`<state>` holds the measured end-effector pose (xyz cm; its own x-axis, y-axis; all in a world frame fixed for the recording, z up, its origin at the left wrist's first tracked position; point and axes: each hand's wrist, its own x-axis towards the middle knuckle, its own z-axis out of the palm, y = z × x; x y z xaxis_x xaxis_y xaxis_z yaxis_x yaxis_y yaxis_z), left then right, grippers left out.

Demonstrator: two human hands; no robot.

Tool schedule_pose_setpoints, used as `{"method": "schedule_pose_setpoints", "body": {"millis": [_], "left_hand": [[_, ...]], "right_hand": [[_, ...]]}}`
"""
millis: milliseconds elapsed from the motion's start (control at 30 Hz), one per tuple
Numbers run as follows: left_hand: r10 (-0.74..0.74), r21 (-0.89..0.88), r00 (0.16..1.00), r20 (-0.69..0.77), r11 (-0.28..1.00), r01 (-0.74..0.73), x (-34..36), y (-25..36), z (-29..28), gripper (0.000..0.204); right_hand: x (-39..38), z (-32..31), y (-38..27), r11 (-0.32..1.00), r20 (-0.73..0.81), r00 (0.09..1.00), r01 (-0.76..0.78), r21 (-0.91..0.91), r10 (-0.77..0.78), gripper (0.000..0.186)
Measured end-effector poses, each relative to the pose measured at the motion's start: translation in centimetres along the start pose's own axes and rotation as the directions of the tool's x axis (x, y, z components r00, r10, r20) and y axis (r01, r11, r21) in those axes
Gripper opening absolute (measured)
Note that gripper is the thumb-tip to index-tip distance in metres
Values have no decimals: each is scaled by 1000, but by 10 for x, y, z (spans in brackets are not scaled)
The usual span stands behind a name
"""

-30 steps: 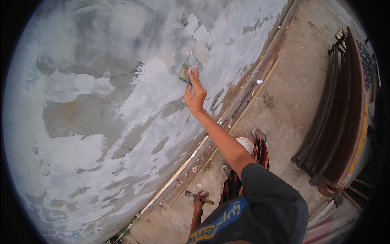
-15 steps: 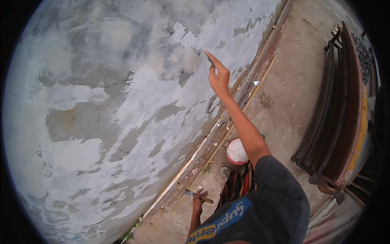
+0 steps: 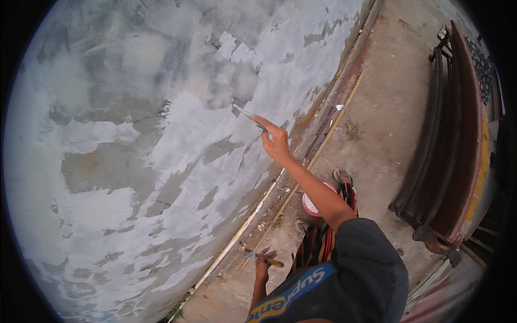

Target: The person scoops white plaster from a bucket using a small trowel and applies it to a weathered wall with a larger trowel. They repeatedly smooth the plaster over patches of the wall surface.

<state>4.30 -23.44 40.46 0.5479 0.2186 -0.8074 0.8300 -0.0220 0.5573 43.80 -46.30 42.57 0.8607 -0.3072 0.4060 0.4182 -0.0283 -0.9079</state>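
Note:
My right hand (image 3: 277,143) is raised to the wall with its fingers closed round a putty knife (image 3: 244,112). That knife's blade rests on or very close to the patchy grey wall (image 3: 177,188), part of which is coated with white filler. Lower down, my left hand (image 3: 263,262) grips a second putty knife by its wooden handle (image 3: 275,262), and its flat metal blade (image 3: 251,254) points toward the wall. A red-rimmed bucket (image 3: 308,206) of white paste stands near my feet, partly hidden behind my right forearm.
A long brown wooden bench (image 3: 458,145) stands on the right. Along the wall's base run a pale pipe (image 3: 237,241) and a thin bamboo-like pole (image 3: 326,139), with small debris about them. My sandalled foot (image 3: 343,176) is on the concrete floor (image 3: 388,107) beside the bucket.
My right hand and its putty knife have moved down and left along the wall. My forearm now covers more of the bucket, and a foot has come into sight. The left hand stays nearly still.

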Motion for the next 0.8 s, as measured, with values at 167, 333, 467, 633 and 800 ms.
{"method": "schedule_pose_setpoints", "body": {"millis": [167,333,467,633,800], "left_hand": [[-49,31,999,-24,998,49,-4,-8,-5,58],[-55,33,998,-23,998,56,-13,-4,-1,57],[-75,40,997,1,996,75,-16,-11,2,58],[-24,22,1000,9,999,24,0,-1,6,61],[-24,48,1000,6,999,23,0,4,7,62]], "right_hand": [[78,-22,-15,991,-291,947,-125,46,133,59],[89,37,-12,985,-380,914,92,-147,-142,64],[33,44,-21,990,-164,980,103,-93,-118,63],[37,-25,-6,995,-37,994,100,-6,-100,52],[118,-52,-15,1000,-267,964,13,1,-13,51]]}}
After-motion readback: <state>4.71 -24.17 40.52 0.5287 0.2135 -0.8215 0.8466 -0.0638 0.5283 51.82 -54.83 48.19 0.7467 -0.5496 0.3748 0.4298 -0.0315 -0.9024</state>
